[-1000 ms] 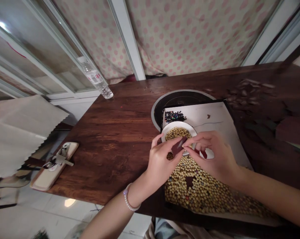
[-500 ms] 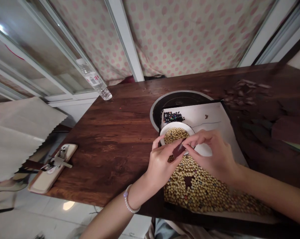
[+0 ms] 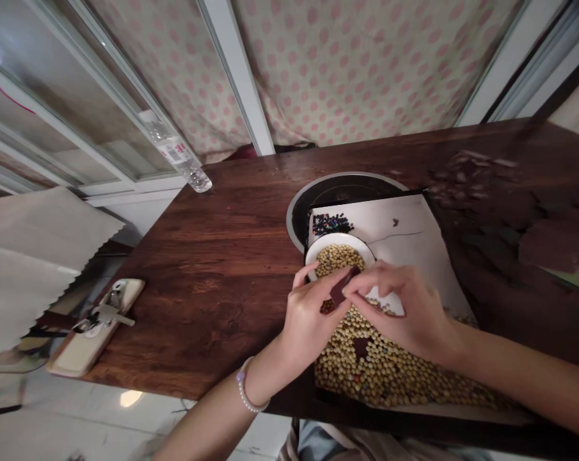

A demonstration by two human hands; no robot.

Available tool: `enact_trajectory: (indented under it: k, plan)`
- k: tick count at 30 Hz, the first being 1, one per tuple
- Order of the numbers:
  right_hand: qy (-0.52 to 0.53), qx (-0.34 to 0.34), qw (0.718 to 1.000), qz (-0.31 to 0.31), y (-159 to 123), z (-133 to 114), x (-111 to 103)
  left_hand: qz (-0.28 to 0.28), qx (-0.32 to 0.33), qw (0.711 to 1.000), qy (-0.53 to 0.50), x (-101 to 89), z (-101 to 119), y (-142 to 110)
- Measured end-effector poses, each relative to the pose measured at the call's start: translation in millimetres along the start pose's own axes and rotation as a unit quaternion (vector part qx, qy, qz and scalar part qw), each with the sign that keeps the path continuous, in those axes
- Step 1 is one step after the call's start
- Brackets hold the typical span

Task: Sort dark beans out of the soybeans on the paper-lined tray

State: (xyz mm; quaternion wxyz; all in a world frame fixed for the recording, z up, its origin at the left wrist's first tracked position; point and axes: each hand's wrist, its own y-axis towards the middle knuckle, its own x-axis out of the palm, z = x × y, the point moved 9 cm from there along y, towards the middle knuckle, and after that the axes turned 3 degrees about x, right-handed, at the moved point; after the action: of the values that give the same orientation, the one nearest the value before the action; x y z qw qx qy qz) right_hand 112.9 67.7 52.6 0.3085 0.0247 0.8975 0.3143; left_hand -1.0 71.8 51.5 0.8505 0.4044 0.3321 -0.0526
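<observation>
My left hand (image 3: pixel 308 317) pinches a small dark brown card scrap (image 3: pixel 343 286) just in front of a white bowl (image 3: pixel 318 253) filled with pale soybeans. My right hand (image 3: pixel 404 307) meets it from the right, fingertips closed against the same scrap. Both hands hover over a white tray (image 3: pixel 423 234) whose near half is covered with a heap of soybeans (image 3: pixel 389 371) mixed with a few coloured beads. Another dark scrap (image 3: pixel 361 346) lies on the beans. A small pile of dark beads (image 3: pixel 331 224) sits at the tray's far left corner.
The tray rests on a dark wooden table (image 3: pixel 222 269) over a round metal-rimmed recess (image 3: pixel 318 189). A plastic water bottle (image 3: pixel 176 153) stands at the far left corner. Dark paper scraps (image 3: pixel 466 173) lie at the right. A stool with tools (image 3: pixel 95 320) stands left, below the table.
Both hands have shifted slightly left and toward me with the scrap; the right hand now covers more of the bowl's near rim. The view has drifted a little.
</observation>
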Motion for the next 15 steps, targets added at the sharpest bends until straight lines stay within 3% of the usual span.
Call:
enact_trajectory:
  k: [4, 8, 15]
  plan:
    - [0.002, -0.009, 0.999, 0.033, -1.9, -1.0, -4.3, 0.012, 0.001, 1.000, -0.002, -2.0, 0.7, 0.5]
    - [0.024, -0.039, 0.999, 0.007, -2.4, -3.0, -0.5, 0.007, -0.002, 1.000, -0.003, -1.3, 1.1, 0.7]
    - [0.067, -0.032, 0.997, 0.027, -1.8, -0.2, -3.6, 0.013, 0.003, 1.000, 0.004, -2.4, 0.8, -0.4]
